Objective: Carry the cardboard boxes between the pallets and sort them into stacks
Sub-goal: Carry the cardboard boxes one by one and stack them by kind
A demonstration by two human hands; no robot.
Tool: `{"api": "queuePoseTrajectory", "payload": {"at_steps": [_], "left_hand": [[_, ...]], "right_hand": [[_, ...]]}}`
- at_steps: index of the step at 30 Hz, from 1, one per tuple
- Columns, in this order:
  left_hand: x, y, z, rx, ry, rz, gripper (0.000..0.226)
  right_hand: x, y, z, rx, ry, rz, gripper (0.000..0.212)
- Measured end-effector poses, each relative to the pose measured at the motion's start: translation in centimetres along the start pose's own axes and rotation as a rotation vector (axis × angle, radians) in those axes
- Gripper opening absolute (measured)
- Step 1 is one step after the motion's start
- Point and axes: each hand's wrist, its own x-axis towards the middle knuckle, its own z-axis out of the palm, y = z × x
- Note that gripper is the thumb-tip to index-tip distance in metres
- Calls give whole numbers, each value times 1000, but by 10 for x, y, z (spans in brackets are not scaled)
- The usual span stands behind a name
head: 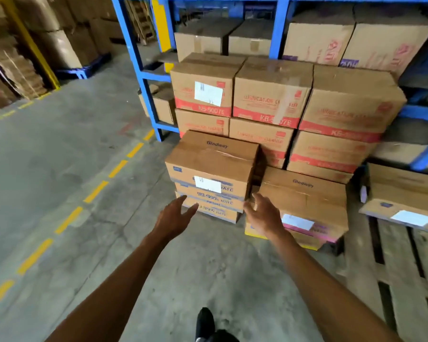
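Two empty hands, left hand (174, 214) and right hand (263, 214), fingers spread, reach toward the Glodway box stack (211, 166), flanking it.

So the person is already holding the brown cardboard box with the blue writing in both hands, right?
Not quite. The head view shows both hands open and reaching toward it, holding nothing. The left hand and the right hand are near the brown cardboard box with the blue writing, which sits on top of its stack. Whether any fingertip touches the stack, I cannot tell.
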Motion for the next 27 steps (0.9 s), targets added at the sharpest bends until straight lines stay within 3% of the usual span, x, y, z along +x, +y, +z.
{"api": "queuePoseTrajectory", "payload": {"at_steps": [7,13,17,21,25,27], "left_hand": [[166,-54,-36,-29,-22,-59,56],[344,-106,-6,-55,-52,-47,55],[462,-149,28,-48,-48,-7,62],[554,-185,48,-70,3,10,65],[600,-222,72,-305,-116,-20,43],[604,-231,80,-454,-98,-49,30]], "right_hand": [[126,-37,51,144,75,166,57],[268,4,119,284,121,354,72],[343,17,149,380,314,460,51],[405,49,175,442,424,484,56],[437,86,211,522,532,490,46],[441,92,216,577,560,470,46]]}}
